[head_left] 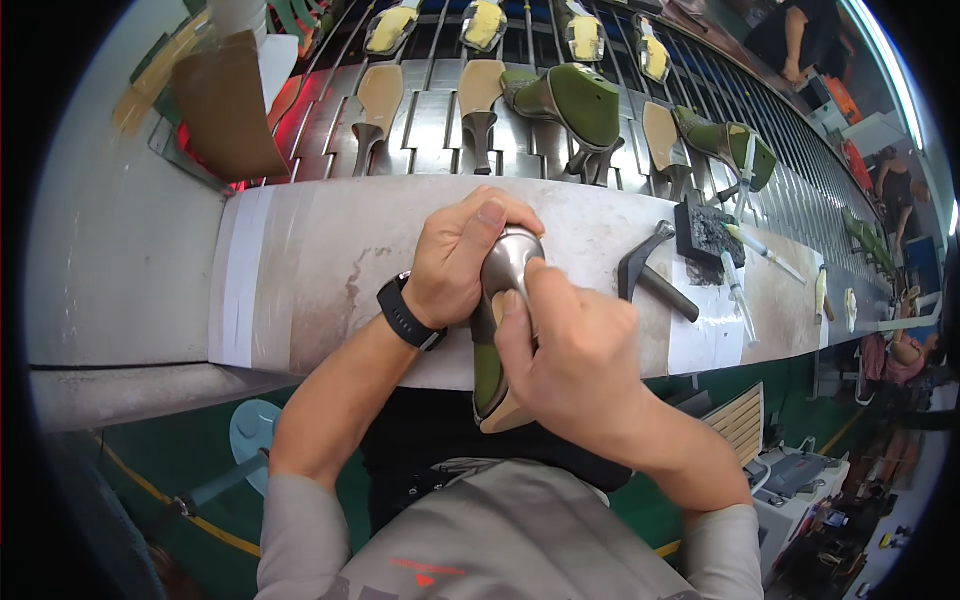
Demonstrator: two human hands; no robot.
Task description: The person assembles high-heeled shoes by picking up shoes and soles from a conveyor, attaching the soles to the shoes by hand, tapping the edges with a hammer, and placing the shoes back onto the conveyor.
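Between my hands, close to the table's near edge, is a shoe on a green last (pixel 487 372), with a shiny silver-grey heel part (pixel 513 252) at its far end and a tan sole edge (pixel 507 414) at its near end. My left hand (pixel 462 250), below a black wristband, is wrapped round the silver-grey part from the left, thumb on top. My right hand (pixel 578 345) grips the shoe from the right, its thumb and curled fingers pressed against it. These fingers cover much of the shoe's middle, and I cannot make out whether they also hold something small.
Right of my hands lie a hammer (pixel 662 285), a black block (pixel 700 236) and several syringes (pixel 768 252). Beyond the pale table (pixel 310 260) runs a slatted metal conveyor (pixel 428 90) carrying tan heeled soles (pixel 379 97) and green lasts (pixel 585 108). A brown cardboard piece (pixel 225 105) stands back left.
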